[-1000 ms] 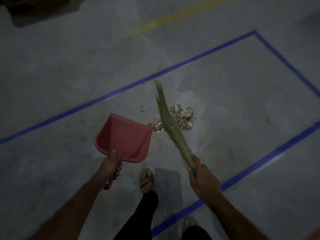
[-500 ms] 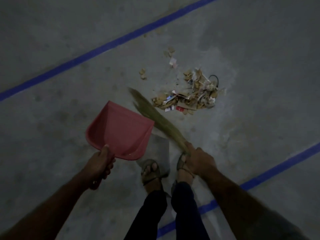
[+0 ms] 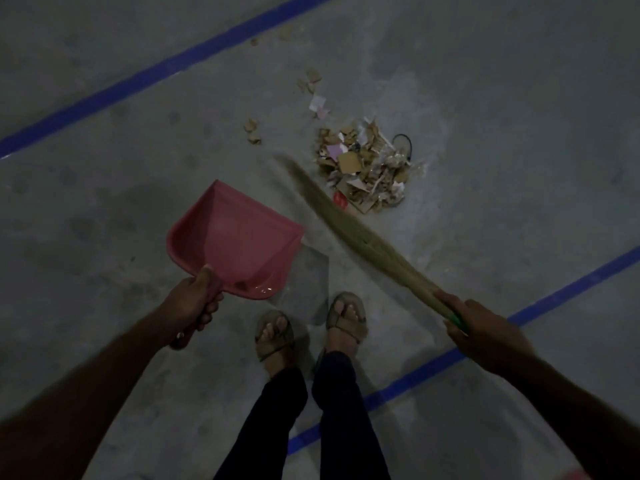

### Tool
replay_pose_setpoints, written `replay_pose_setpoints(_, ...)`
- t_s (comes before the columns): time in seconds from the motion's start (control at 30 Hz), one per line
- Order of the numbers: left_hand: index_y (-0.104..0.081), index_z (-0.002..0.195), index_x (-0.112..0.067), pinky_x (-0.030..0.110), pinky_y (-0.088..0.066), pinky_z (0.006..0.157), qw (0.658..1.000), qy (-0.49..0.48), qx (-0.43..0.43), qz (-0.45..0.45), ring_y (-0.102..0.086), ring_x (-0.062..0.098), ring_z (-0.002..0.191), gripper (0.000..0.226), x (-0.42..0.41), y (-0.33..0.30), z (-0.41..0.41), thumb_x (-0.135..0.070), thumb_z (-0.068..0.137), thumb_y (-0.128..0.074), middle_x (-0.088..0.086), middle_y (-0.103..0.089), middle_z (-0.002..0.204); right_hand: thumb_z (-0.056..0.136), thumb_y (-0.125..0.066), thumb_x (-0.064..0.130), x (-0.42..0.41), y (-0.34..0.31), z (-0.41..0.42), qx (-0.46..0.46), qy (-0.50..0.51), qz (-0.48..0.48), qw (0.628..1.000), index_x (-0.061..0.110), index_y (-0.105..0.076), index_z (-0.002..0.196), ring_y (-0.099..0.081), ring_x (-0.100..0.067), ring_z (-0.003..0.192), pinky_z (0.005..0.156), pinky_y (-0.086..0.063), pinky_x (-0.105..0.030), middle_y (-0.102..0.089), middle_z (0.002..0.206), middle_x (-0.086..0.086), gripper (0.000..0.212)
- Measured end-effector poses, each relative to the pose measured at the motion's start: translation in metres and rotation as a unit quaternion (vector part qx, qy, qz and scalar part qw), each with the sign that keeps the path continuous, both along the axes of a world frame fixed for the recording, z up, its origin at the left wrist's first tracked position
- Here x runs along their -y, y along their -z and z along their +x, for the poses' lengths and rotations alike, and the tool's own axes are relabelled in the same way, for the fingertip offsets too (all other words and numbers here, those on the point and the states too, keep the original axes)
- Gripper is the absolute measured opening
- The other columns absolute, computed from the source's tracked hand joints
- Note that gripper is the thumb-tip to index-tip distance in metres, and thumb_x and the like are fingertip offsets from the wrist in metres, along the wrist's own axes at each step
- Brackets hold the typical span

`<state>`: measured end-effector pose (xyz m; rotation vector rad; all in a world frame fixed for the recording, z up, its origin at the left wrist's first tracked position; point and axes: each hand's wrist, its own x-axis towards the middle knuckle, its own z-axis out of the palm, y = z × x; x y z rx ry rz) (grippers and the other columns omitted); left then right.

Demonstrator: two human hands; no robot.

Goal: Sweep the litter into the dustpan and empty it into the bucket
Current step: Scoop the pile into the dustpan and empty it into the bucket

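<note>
Litter (image 3: 363,168) piled on floor (image 3: 485,98), well beyond both hands, a few scraps (image 3: 313,83) scattered farther out. Left hand (image 3: 192,303) curled tight around handle of red dustpan (image 3: 235,240), pan held above floor just ahead of fingers, nothing inside it. Right hand (image 3: 479,327) clamped on broom (image 3: 353,230), bristles blurred, reaching from fingers toward near edge of pile. Sandals (image 3: 346,317) between hands.

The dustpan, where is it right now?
In the head view the red dustpan is at centre-left, held by its handle in the left hand, left of the broom and nearer the person than the litter pile.
</note>
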<state>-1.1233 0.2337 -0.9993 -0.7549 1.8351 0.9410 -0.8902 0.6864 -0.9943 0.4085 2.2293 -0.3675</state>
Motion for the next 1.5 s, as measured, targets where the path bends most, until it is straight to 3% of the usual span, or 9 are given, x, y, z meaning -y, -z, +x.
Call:
replay_pose_setpoints(0.13,-0.059,0.083,-0.001,0.017,-0.027,0.041,1.0,0.016,0.004,-0.002,-0.033,0.014,0.036,0.066,-0.008,0.007,0.002,-0.057,0.103,-0.031,0.003,-0.042,0.05,0.101,-0.037,0.046,-0.044,0.007,-0.012,0.079,-0.079,0.064,0.992,0.047,-0.003,0.154,-0.05,-0.014,0.072,0.059,-0.043,-0.029,-0.04,0.102,0.004,0.063)
replay_pose_setpoints(0.27,-0.06,0.084,0.001,0.018,-0.029,0.042,1.0,0.026,-0.013,-0.013,-0.037,0.016,0.04,0.067,-0.019,0.014,0.006,-0.057,0.103,-0.031,0.006,-0.044,0.054,0.102,-0.037,0.046,-0.066,0.035,-0.051,0.002,-0.046,0.108,0.993,0.041,-0.01,0.156,-0.049,-0.019,0.068,0.053,-0.039,-0.03,-0.048,0.104,-0.004,0.061)
replay_pose_setpoints(0.53,-0.06,0.085,0.001,0.018,-0.029,0.042,0.999,0.001,-0.015,-0.029,-0.036,0.016,0.038,0.066,-0.026,-0.012,-0.007,-0.056,0.103,-0.032,0.005,-0.045,0.053,0.097,-0.049,0.048,-0.062,0.016,-0.036,-0.058,0.011,-0.025,0.998,0.046,-0.023,0.152,-0.056,-0.012,0.072,0.062,-0.047,-0.03,-0.053,0.095,0.003,0.061)
replay_pose_setpoints(0.7,-0.057,0.084,-0.002,0.018,-0.027,0.041,0.999,-0.033,-0.004,-0.022,-0.033,0.014,0.035,0.064,-0.018,-0.038,-0.024,-0.057,0.103,-0.032,0.001,-0.041,0.048,0.095,-0.054,0.047,-0.034,-0.002,-0.016,-0.036,0.082,-0.117,0.989,0.067,-0.014,0.138,-0.06,-0.008,0.083,0.075,-0.053,-0.031,-0.058,0.105,0.007,0.062)
replay_pose_setpoints(0.8,-0.056,0.082,-0.004,0.016,-0.027,0.039,0.999,-0.046,-0.018,-0.021,-0.032,0.013,0.035,0.062,-0.013,-0.056,-0.035,-0.057,0.103,-0.032,0.001,-0.04,0.047,0.094,-0.055,0.049,-0.006,-0.006,-0.025,-0.073,0.096,-0.147,0.982,0.067,-0.017,0.141,-0.061,-0.009,0.093,0.084,-0.052,-0.031,-0.06,0.114,0.006,0.064)
replay_pose_setpoints(1.03,-0.056,0.08,-0.002,0.018,-0.026,0.043,0.992,-0.096,-0.068,-0.043,-0.031,0.014,0.035,0.062,0.02,-0.063,-0.074,-0.052,0.105,-0.03,0.002,-0.04,0.047,0.101,-0.046,0.046,0.086,-0.001,-0.134,-0.133,0.05,-0.189,0.972,0.043,-0.019,0.155,-0.059,-0.016,0.102,0.082,-0.046,-0.028,-0.059,0.122,-0.002,0.061)
replay_pose_setpoints(1.2,-0.055,0.077,-0.004,0.016,-0.025,0.044,0.992,-0.097,-0.062,-0.051,-0.03,0.013,0.033,0.063,0.051,-0.042,-0.115,-0.054,0.104,-0.029,0.0,-0.039,0.044,0.099,-0.044,0.047,0.154,0.045,-0.244,-0.087,0.03,-0.171,0.981,0.039,-0.022,0.153,-0.06,-0.032,0.101,0.077,-0.046,-0.037,-0.059,0.12,-0.012,0.059)
replay_pose_setpoints(1.37,-0.057,0.079,-0.003,0.019,-0.024,0.046,0.998,-0.017,-0.051,-0.045,-0.033,0.014,0.037,0.064,0.054,-0.013,-0.158,-0.057,0.103,-0.032,0.003,-0.042,0.047,0.098,-0.045,0.045,0.174,0.087,-0.277,-0.025,0.143,-0.158,0.977,0.037,-0.024,0.149,-0.065,-0.031,0.092,0.077,-0.053,-0.04,-0.064,0.112,-0.012,0.057)
replay_pose_setpoints(1.5,-0.059,0.083,-0.002,0.017,-0.026,0.041,0.998,0.033,-0.034,-0.028,-0.034,0.015,0.035,0.063,0.035,-0.01,-0.193,-0.055,0.103,-0.032,0.003,-0.043,0.049,0.101,-0.049,0.038,0.161,0.052,-0.215,-0.035,0.258,-0.169,0.951,0.039,-0.024,0.151,-0.062,-0.009,0.079,0.068,-0.051,-0.028,-0.064,0.107,0.0,0.056)
